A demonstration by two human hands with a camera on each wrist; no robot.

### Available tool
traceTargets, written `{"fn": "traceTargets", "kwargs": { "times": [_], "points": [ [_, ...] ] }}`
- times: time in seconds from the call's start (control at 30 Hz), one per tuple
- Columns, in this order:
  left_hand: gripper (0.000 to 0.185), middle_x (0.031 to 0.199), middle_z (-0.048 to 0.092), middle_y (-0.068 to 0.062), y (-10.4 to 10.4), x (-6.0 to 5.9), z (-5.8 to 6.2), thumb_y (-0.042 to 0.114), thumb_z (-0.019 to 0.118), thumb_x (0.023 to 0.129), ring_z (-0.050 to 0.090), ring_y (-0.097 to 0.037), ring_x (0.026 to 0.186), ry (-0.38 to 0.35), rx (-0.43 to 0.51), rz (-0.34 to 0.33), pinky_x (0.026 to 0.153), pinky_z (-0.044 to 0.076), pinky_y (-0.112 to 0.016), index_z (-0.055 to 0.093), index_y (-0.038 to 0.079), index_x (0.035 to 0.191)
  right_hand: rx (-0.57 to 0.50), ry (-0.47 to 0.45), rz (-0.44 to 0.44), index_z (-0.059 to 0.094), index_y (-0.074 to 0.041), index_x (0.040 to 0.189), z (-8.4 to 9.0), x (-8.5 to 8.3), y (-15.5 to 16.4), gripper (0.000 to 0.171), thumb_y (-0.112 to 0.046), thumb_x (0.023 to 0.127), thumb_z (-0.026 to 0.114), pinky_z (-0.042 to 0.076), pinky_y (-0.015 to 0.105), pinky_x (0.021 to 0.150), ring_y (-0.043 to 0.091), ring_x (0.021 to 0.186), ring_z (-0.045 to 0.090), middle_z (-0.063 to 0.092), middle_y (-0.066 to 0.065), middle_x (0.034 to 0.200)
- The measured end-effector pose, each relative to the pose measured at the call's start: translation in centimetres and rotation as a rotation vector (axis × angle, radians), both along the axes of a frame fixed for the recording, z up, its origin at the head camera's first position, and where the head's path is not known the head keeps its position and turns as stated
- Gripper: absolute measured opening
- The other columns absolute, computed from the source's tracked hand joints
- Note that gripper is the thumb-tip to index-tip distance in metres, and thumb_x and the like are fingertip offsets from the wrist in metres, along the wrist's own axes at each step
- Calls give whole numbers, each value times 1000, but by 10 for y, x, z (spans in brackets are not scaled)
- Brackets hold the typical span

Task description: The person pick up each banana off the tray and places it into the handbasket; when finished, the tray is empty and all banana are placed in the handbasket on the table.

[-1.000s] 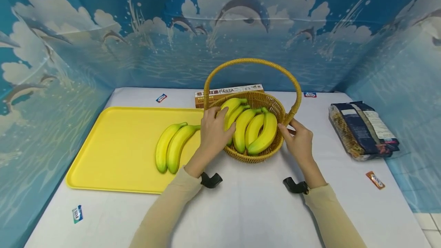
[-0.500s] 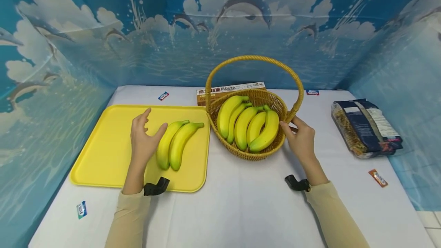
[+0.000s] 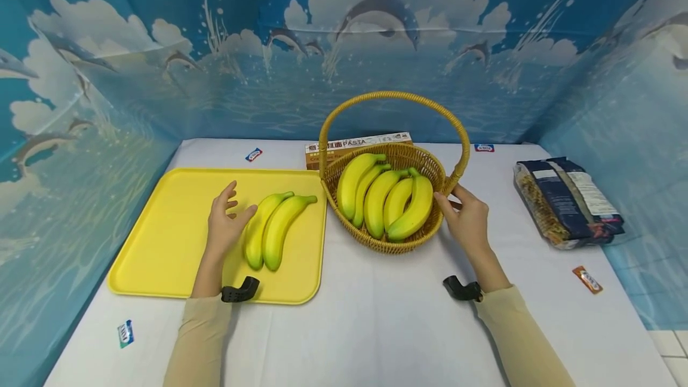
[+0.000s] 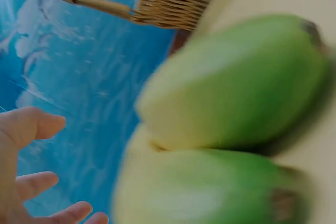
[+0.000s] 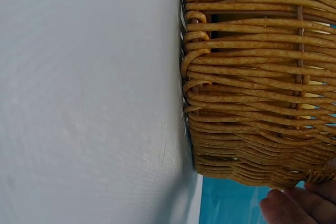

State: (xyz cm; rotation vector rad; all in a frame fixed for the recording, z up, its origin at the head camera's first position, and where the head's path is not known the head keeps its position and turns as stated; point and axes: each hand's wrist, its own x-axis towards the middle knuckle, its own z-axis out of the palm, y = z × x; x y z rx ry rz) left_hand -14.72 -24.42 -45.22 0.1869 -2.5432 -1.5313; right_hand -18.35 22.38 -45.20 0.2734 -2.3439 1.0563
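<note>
Two yellow bananas (image 3: 282, 232) lie side by side on the right half of a yellow tray (image 3: 166, 232). Just left of them hovers my left hand (image 3: 226, 226), fingers loosely bent, nothing held. Its wrist view has the bananas' greenish ends (image 4: 236, 87) up close, the hand (image 4: 26, 171) apart from them. A wicker basket (image 3: 395, 247) with a tall hoop handle stands right of the tray and contains several bananas (image 3: 411, 208). My right hand (image 3: 469, 223) pinches the basket's right rim by the handle's foot; in its wrist view fingertips (image 5: 283, 208) touch the weave.
A pasta box (image 3: 357, 147) lies behind the basket. At the right is a dark bag of dry food (image 3: 570, 202). Small wrapped packets lie about the white cloth, one orange (image 3: 587, 279) at right, another blue-green (image 3: 125, 334) at front left. A dolphin-print curtain encloses the table.
My left hand has left the bananas in the basket and moved left, over to the pair on the tray. The right hand keeps its hold on the basket's rim.
</note>
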Motion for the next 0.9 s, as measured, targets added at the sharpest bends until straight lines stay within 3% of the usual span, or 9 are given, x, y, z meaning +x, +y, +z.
{"fn": "traceTargets", "kwargs": {
  "times": [0.23, 0.4, 0.67, 0.9],
  "points": [
    [70, 146, 36, -24, 1, -6, -25, 23, 65, 94, 39, -41, 131, -174, -42, -105, 106, 37, -57, 31, 10, 154, -2, -24, -6, 66, 10, 115, 1, 1, -1, 32, -11, 91, 69, 56, 46, 72, 41, 101, 68, 69, 26, 107],
    [58, 140, 43, -23, 5, -5, -29, 22, 64, 95, 44, -38, 117, -166, -88, -116, 92, 42, -48, 43, 6, 147, 1, -35, -4, 66, 9, 115, 1, 2, -1, 33, -13, 91, 69, 56, 44, 73, 39, 102, 68, 69, 25, 108],
    [53, 125, 59, -21, 6, -5, -32, 22, 68, 92, 56, -32, 108, -152, -43, -45, 84, 47, -35, 53, 7, 141, -9, -30, -3, 66, 10, 116, 1, 2, -1, 32, -11, 91, 69, 56, 46, 72, 42, 101, 67, 69, 27, 109],
    [53, 131, 56, -20, 2, -5, -27, 22, 67, 91, 54, -34, 115, -137, 15, 74, 91, 48, -42, 53, 11, 141, -9, -26, -8, 66, 11, 114, 0, 2, -1, 31, -10, 91, 68, 55, 45, 72, 42, 100, 67, 69, 27, 108]
  ]
}}
